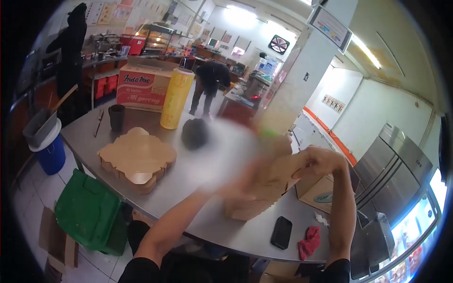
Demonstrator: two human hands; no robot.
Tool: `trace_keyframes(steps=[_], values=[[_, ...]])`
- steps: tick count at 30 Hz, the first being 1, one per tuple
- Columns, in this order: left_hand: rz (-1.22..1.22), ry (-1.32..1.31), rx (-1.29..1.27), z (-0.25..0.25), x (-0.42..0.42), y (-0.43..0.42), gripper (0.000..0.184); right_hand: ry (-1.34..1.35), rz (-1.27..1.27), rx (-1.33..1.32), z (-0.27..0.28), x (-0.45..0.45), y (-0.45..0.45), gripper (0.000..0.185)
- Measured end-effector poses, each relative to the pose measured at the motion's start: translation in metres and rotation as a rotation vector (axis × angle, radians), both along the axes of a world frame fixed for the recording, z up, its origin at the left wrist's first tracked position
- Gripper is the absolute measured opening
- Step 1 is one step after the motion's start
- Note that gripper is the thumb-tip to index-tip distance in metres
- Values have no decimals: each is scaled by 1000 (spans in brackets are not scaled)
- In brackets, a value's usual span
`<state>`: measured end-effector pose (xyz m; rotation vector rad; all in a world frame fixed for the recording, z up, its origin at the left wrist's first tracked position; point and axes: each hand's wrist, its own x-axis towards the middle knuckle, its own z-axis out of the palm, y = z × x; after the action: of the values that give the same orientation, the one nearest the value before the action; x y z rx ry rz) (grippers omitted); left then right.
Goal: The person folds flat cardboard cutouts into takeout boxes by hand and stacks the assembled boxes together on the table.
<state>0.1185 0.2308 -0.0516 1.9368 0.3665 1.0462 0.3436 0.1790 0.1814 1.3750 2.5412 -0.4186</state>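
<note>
A brown cardboard stack of folded box blanks point(264, 193) stands tilted on the steel table in front of me. My right hand point(325, 162) pinches its upper right edge, fingers closed on the cardboard. My left hand point(233, 189) is at the stack's left side; a whitish blur over the picture smears its fingers, so their grip does not show. To the left lies a second pile of flat die-cut cardboard box blanks point(137, 153), touched by neither hand.
On the table point(203, 231) are a phone point(281, 232), a red cloth point(309, 243), a yellow roll point(177, 99), a dark cup point(116, 118), an Indomie carton point(144, 87) and another carton point(318, 193). A green bin point(87, 212) stands left; a person point(210, 80) bends over behind.
</note>
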Motion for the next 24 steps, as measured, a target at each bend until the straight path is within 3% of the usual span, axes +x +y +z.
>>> trace_keyframes(steps=[2, 6, 12, 14, 15, 18, 23, 24], values=[[54, 19, 32, 0, -5, 3, 129, 55, 107, 142, 9, 16, 4, 36], [-16, -29, 142, -8, -3, 7, 128, 217, 93, 20, -3, 17, 12, 36], [-31, -76, 116, -11, -1, 9, 128, 170, -18, 64, -26, -3, 14, 28], [-52, -108, 109, -12, -2, 7, 127, -5, -44, 173, -36, -14, 5, 23], [-29, -97, 143, -11, -4, 7, 126, 169, 75, 202, -39, -14, 0, 19], [19, -90, 168, -15, 4, 6, 125, 66, 57, 302, -43, -5, 0, 16], [1, -140, 98, 8, 0, -5, 123, -54, -19, 447, -46, -11, -15, 24], [34, -124, 206, 14, -2, -8, 124, -57, -22, 454, -49, -8, -16, 24]])
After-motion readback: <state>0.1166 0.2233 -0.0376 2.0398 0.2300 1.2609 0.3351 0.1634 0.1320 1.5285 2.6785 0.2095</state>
